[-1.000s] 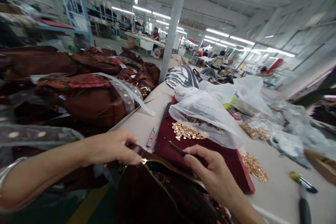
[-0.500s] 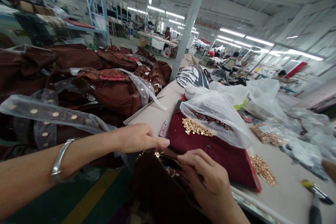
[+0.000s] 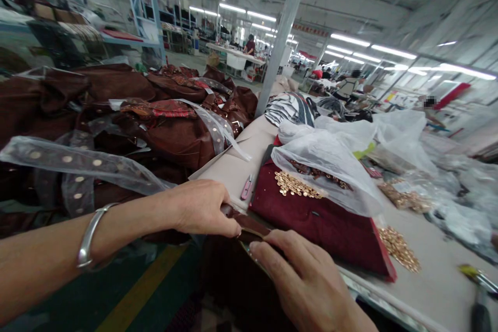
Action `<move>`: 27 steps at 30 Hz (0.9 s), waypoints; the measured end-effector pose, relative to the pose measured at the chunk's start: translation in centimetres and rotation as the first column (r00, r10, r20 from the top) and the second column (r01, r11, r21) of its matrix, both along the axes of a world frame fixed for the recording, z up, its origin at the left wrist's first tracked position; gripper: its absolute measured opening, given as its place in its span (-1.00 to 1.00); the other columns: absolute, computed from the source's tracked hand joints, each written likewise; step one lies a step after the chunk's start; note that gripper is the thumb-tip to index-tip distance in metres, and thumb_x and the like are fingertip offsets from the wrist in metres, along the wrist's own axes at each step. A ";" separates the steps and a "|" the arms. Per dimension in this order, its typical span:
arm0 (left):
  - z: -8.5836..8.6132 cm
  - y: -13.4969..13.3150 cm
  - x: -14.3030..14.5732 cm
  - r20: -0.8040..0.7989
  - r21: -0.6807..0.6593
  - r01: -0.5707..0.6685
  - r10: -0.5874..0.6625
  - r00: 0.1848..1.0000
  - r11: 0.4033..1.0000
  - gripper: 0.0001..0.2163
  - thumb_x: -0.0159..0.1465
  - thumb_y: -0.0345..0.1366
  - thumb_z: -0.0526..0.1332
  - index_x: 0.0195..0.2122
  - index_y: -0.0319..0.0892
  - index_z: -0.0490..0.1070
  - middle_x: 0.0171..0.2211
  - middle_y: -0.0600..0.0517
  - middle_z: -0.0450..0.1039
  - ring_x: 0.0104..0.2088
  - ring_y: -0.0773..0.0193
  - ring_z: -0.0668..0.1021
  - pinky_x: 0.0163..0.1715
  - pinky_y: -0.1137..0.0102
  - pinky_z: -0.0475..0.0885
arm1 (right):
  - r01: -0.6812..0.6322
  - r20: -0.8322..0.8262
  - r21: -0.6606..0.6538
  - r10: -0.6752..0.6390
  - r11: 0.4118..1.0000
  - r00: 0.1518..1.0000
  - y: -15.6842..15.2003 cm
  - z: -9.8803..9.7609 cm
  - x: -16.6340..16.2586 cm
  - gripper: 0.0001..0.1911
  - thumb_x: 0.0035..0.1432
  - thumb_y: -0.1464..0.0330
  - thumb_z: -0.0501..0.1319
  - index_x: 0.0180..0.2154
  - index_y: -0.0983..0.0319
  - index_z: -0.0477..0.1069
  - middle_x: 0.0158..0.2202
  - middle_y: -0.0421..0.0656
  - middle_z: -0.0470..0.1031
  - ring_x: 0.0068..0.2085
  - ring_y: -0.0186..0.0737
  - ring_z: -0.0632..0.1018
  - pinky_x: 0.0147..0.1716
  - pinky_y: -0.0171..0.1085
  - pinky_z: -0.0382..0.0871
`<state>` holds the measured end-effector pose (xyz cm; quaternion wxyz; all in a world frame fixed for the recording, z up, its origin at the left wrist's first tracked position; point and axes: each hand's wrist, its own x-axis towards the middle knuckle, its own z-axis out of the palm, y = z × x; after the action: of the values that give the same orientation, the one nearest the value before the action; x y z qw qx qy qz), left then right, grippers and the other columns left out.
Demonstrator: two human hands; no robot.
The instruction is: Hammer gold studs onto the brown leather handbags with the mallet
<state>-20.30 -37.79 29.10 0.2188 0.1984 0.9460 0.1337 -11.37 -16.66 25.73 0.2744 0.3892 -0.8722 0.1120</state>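
Note:
A dark brown bag (image 3: pixel 227 270) is at the table's near edge, its zipped opening (image 3: pixel 252 228) running between my hands. My left hand (image 3: pixel 204 210), with a silver bangle on the wrist, is closed at the far left end of the opening, thumb pressed against the zipper; the pull itself is hidden there. My right hand (image 3: pixel 303 275) is closed on the bag's edge, nearer to me and to the right. Just beyond them, pink thread snips (image 3: pixel 246 187) lie on the table. A maroon folded cloth (image 3: pixel 303 223) lies beyond my right hand.
Brown leather bags (image 3: pixel 167 137) with clear studded strips are heaped on the left. Gold metal pieces (image 3: pixel 293 185) sit on the cloth beside a white plastic bag (image 3: pixel 330 166); another gold pile (image 3: pixel 399 249) lies rightward. A yellow-and-black tool (image 3: pixel 478 280) is at right. A post (image 3: pixel 284 36) rises behind.
My left thumb has come down onto the zipper, covering the gold pull seen before. The opening between my hands looks narrower, and its patterned lining shows less.

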 end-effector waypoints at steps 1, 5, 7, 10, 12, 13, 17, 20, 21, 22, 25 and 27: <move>-0.1 -0.1 -0.1 -0.028 -0.007 0.011 -0.012 1.000 1.000 -0.66 0.03 0.09 0.22 -0.55 -0.11 0.43 -0.61 0.07 0.34 -0.53 0.22 0.42 -0.58 0.37 0.12 | -0.012 -0.003 -0.013 0.012 1.000 1.000 -0.1 0.1 0.0 -0.61 0.50 0.43 -0.15 -0.17 0.22 0.44 -0.32 -0.15 0.56 -0.40 -0.30 0.53 -0.45 -0.34 0.36; -0.6 -0.5 -0.6 -0.019 -0.028 0.039 -0.040 0.999 0.999 -0.64 0.10 0.09 0.15 -0.54 -0.11 0.42 -0.58 0.03 0.40 -0.52 0.19 0.44 -0.56 0.35 0.11 | -0.027 -0.038 -0.009 0.027 1.000 0.999 -0.5 0.3 -0.1 -0.63 0.50 0.44 -0.13 -0.15 0.23 0.44 -0.30 -0.15 0.56 -0.40 -0.32 0.53 -0.44 -0.34 0.35; -0.8 -0.8 -0.8 -0.047 -0.062 0.066 -0.069 0.997 0.996 -0.61 0.17 0.09 0.08 -0.48 -0.13 0.44 -0.50 -0.03 0.48 -0.46 0.13 0.49 -0.52 0.33 0.13 | -0.015 -0.050 0.005 0.016 1.000 0.999 -0.6 0.4 -0.3 -0.57 0.51 0.44 -0.18 -0.18 0.23 0.46 -0.31 -0.15 0.56 -0.44 -0.32 0.51 -0.48 -0.32 0.32; -1.0 -1.4 -0.8 -0.133 -0.086 0.131 -0.142 0.981 0.988 -0.61 0.23 0.06 0.06 -0.32 -0.14 0.49 -0.35 -0.12 0.55 -0.33 0.00 0.55 -0.44 0.30 0.19 | -0.011 -0.052 -0.002 0.010 1.000 0.999 -0.7 0.5 -0.4 -0.53 0.51 0.43 -0.21 -0.20 0.23 0.47 -0.32 -0.15 0.56 -0.45 -0.30 0.51 -0.49 -0.30 0.31; -0.9 -1.8 -0.6 -0.108 -0.020 0.201 -0.202 0.973 0.979 -0.70 0.27 -0.06 0.08 -0.18 -0.07 0.51 -0.31 -0.08 0.57 -0.28 0.02 0.57 -0.36 0.29 0.26 | -0.020 -0.038 0.002 0.020 1.000 0.999 -0.6 0.4 -0.4 -0.56 0.51 0.41 -0.17 -0.17 0.24 0.48 -0.31 -0.15 0.56 -0.43 -0.29 0.52 -0.47 -0.30 0.33; -0.8 -1.9 -0.5 -0.086 0.024 0.233 -0.230 0.969 0.972 -0.74 0.28 -0.15 0.08 -0.12 -0.02 0.51 -0.29 -0.04 0.57 -0.26 0.05 0.58 -0.32 0.30 0.28 | -0.024 -0.027 0.008 0.025 1.000 0.999 -0.6 0.3 -0.4 -0.59 0.51 0.40 -0.14 -0.16 0.24 0.48 -0.30 -0.15 0.56 -0.42 -0.28 0.53 -0.46 -0.30 0.34; 0.1 -2.0 -0.1 0.102 0.132 0.245 -0.259 0.961 0.961 -0.69 0.26 -0.36 0.04 -0.15 0.04 0.55 -0.31 0.09 0.58 -0.30 0.21 0.56 -0.32 0.41 0.30 | -0.043 0.010 0.028 0.043 0.999 0.999 -0.8 0.2 -0.3 -0.66 0.49 0.36 -0.05 -0.16 0.26 0.49 -0.31 -0.13 0.55 -0.39 -0.23 0.54 -0.42 -0.29 0.40; 0.5 -1.7 0.0 0.226 0.236 0.192 -0.246 0.943 0.953 -0.70 0.21 -0.38 0.04 -0.21 -0.04 0.56 -0.37 0.13 0.54 -0.34 0.28 0.52 -0.35 0.46 0.29 | -0.046 0.009 0.031 0.046 0.998 0.999 -1.1 0.4 -0.1 -0.60 0.50 0.37 -0.12 -0.16 0.26 0.49 -0.32 -0.12 0.56 -0.42 -0.23 0.53 -0.47 -0.28 0.40; 0.5 -1.6 0.1 0.220 0.264 0.177 -0.238 0.946 0.948 -0.73 0.20 -0.37 0.06 -0.23 -0.05 0.56 -0.38 0.14 0.53 -0.34 0.29 0.51 -0.35 0.47 0.29 | -0.046 -0.001 0.032 0.046 0.998 0.999 -1.2 0.5 -0.1 -0.56 0.50 0.38 -0.15 -0.17 0.27 0.49 -0.32 -0.11 0.57 -0.44 -0.23 0.53 -0.49 -0.28 0.39; 0.3 -1.5 0.2 0.195 0.281 0.168 -0.227 0.954 0.945 -0.76 0.19 -0.34 0.08 -0.26 -0.07 0.55 -0.40 0.15 0.51 -0.35 0.29 0.50 -0.36 0.47 0.28 | -0.044 -0.012 0.036 0.044 0.998 0.999 -1.3 0.6 0.0 -0.54 0.50 0.39 -0.18 -0.17 0.27 0.49 -0.31 -0.11 0.57 -0.45 -0.23 0.53 -0.51 -0.27 0.38; -0.4 -1.3 0.5 0.071 0.271 0.165 -0.191 0.979 0.948 -0.86 0.15 -0.29 0.12 -0.38 -0.08 0.48 -0.47 0.17 0.46 -0.41 0.30 0.47 -0.42 0.45 0.24 | -0.028 -0.038 0.046 0.030 0.999 0.999 -1.3 0.9 0.3 -0.50 0.50 0.40 -0.22 -0.17 0.26 0.49 -0.32 -0.11 0.58 -0.44 -0.21 0.54 -0.51 -0.26 0.41; -0.8 -1.2 0.7 0.016 0.247 0.169 -0.179 0.984 0.954 -0.88 0.11 -0.31 0.13 -0.41 -0.07 0.46 -0.50 0.18 0.44 -0.45 0.31 0.44 -0.45 0.44 0.21 | -0.026 -0.049 0.050 0.028 0.998 0.998 -1.2 1.0 0.4 -0.52 0.49 0.41 -0.21 -0.16 0.26 0.49 -0.32 -0.11 0.58 -0.43 -0.20 0.55 -0.50 -0.26 0.42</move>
<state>-19.59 -38.99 28.26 0.2216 0.3038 0.8968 0.2331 -10.95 -17.81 26.70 0.2848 0.4102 -0.8623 0.0845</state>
